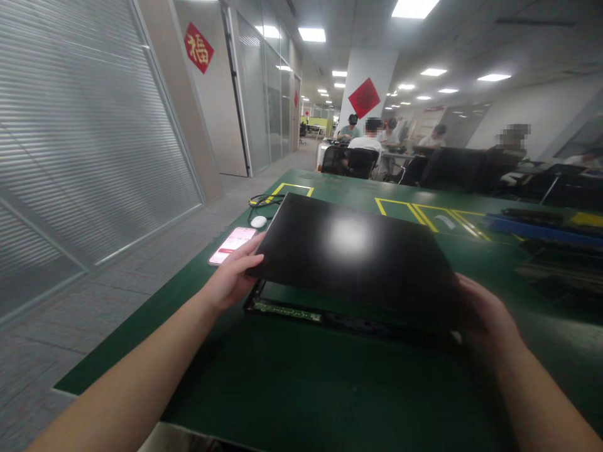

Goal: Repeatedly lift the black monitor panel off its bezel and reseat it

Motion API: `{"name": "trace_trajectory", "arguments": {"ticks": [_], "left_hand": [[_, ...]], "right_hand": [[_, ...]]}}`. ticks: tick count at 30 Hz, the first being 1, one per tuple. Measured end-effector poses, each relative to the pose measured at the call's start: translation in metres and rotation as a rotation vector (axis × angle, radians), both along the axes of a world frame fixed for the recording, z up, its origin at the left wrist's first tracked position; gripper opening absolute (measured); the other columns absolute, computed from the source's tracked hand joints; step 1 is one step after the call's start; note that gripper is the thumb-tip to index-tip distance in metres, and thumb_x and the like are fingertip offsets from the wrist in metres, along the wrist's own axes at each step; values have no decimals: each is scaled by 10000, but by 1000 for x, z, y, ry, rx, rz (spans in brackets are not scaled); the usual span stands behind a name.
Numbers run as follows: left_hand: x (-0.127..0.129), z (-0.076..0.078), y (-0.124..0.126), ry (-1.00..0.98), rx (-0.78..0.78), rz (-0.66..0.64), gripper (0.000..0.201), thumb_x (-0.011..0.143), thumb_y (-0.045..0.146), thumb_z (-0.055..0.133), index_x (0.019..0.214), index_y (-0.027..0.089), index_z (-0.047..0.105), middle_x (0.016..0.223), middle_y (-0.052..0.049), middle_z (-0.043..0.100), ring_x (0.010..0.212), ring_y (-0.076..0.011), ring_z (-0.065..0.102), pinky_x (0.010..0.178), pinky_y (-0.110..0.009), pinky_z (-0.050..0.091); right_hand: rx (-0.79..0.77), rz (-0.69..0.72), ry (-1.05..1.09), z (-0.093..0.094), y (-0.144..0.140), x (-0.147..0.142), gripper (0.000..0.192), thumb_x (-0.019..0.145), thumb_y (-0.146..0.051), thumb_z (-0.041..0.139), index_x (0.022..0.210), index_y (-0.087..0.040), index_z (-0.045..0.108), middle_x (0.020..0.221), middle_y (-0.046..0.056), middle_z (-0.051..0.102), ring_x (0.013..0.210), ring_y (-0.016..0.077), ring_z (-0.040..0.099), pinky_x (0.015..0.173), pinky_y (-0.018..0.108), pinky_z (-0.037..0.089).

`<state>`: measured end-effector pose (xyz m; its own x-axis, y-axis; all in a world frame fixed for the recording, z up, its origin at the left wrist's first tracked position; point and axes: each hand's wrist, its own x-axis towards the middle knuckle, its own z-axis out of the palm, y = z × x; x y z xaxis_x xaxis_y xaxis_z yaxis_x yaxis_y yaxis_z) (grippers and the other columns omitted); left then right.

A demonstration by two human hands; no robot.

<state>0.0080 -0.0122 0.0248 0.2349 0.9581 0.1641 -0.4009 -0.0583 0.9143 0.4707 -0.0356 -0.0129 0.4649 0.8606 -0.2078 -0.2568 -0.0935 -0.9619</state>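
I have a flat black panel point(348, 251) held up between both my hands, its near edge raised off the green table point(292, 389) and its glossy face catching a blur of ceiling light. My left hand point(232, 277) is closed on the panel's near left corner, thumb on top and fingers curled under. My right hand point(483, 314) grips the near right corner, partly in shadow, fingers wrapped around the edge. Directly below the panel, lying flat on the table, is a dark frame point(301, 312) with a strip of green circuit board along its front edge; the panel hangs just above it, tilted, and I cannot tell whether its far edge touches the frame. To my left, near the table's edge, a phone point(232, 245) lies face up with a pink screen, and just beyond it sits a white mouse point(259, 221) with a black cable point(264, 200) coiled near. Yellow tape outlines point(424, 213) mark the table farther off, and people sit at desks in the background
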Motion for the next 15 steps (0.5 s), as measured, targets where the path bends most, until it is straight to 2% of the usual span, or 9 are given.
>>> {"name": "trace_trajectory", "arguments": {"ticks": [2, 4, 6, 10, 12, 15], "left_hand": [[1, 0, 1, 5, -5, -7, 574, 799, 216, 685, 1368, 201, 613, 1365, -70, 661, 1211, -325, 618, 920, -351, 526], [3, 0, 0, 18, -18, -37, 560, 804, 213, 678, 1360, 191, 618, 1337, -82, 679, 1179, -329, 638, 896, -355, 534], [5, 0, -2, 25, -47, -69, 556, 803, 215, 679, 1355, 189, 622, 1297, -92, 701, 1148, -335, 655, 881, -374, 538], [7, -2, -3, 89, -95, -78, 487, 812, 276, 682, 1290, 183, 676, 1241, -104, 729, 1134, -337, 658, 928, -413, 513], [6, -7, 0, 249, -59, -19, 464, 847, 364, 652, 1273, 185, 686, 1260, -109, 719, 1166, -343, 641, 980, -438, 485], [0, -17, 7, 713, 118, 160, 495, 924, 503, 518, 1310, 227, 656, 1361, -95, 658, 1276, -342, 563, 1081, -481, 398]], "right_hand": [[113, -52, 136, 11, -6, -4, 296, 702, -278, 678, 991, -279, 743, 970, 3, 756, 800, 209, 698, 766, 356, 579], [147, -127, 250, 18, -11, -6, 200, 728, -262, 652, 905, -271, 744, 958, -11, 754, 777, 187, 688, 811, 351, 571], [97, -181, 323, 23, -15, -7, 101, 754, -288, 645, 806, -262, 727, 917, -7, 751, 742, 185, 675, 847, 377, 556], [54, -228, 330, 30, -18, -8, 109, 768, -312, 621, 723, -238, 687, 796, 19, 715, 686, 205, 644, 884, 444, 525], [85, -285, 322, 31, -17, -8, 89, 742, -252, 602, 671, -226, 648, 721, 18, 673, 645, 194, 614, 890, 446, 516], [150, -369, 289, 32, -16, -5, 71, 697, -203, 584, 629, -222, 598, 713, 26, 645, 679, 203, 609, 899, 460, 509]]}}
